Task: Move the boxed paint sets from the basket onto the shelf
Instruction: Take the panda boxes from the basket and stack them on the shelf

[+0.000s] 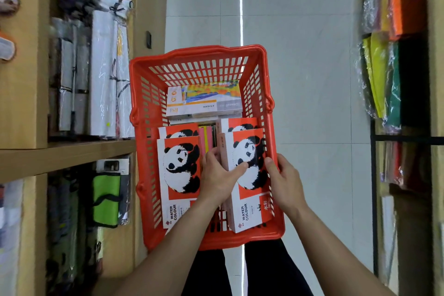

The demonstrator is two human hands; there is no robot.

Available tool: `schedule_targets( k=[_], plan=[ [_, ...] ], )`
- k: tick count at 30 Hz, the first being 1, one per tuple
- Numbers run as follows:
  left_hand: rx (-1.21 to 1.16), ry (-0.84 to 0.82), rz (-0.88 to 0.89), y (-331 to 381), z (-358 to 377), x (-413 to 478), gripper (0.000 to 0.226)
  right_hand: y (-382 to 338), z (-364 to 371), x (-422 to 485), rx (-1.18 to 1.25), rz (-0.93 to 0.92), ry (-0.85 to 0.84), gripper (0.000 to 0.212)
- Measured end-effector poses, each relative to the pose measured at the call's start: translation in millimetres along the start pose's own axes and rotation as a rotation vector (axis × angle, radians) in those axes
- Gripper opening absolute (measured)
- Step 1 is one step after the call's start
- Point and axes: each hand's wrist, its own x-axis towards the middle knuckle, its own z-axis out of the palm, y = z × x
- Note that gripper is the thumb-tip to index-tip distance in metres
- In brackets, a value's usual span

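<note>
A red plastic basket (199, 55) stands on the floor in front of me. It holds several panda-printed "WATER COLOUR" paint boxes and a white box with a colourful print (204, 101) at the far end. My left hand (221, 175) grips the left edge of the right-hand panda box (249, 151), thumb across its front. Against that box's right edge rests my right hand (286, 182). A second panda box (180, 170) lies at the basket's left. Pink and yellow items show between the two stacks.
A wooden shelf unit (67, 154) stands to the left with wrapped white canvases (103, 72) above and a green bag (107, 197) below. Another shelf with coloured plastic-wrapped sheets (384, 74) is on the right. Grey tiled floor runs ahead.
</note>
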Motion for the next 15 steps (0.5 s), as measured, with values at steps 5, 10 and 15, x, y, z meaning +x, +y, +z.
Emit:
schedule_targets(
  k=[5,10,15],
  plan=[
    [-0.045,0.029,-0.001,3,-15,-19,0.097,-6,-6,-10,-0.024,0.018,-0.044,0.020],
    [-0.159,0.056,0.024,12,-68,-50,0.100,-35,-10,-35,-0.223,-0.147,0.120,0.042],
    [-0.268,0.231,0.048,-1,-160,-85,0.094,-76,21,-47,-0.361,-0.304,0.143,0.053]
  ],
)
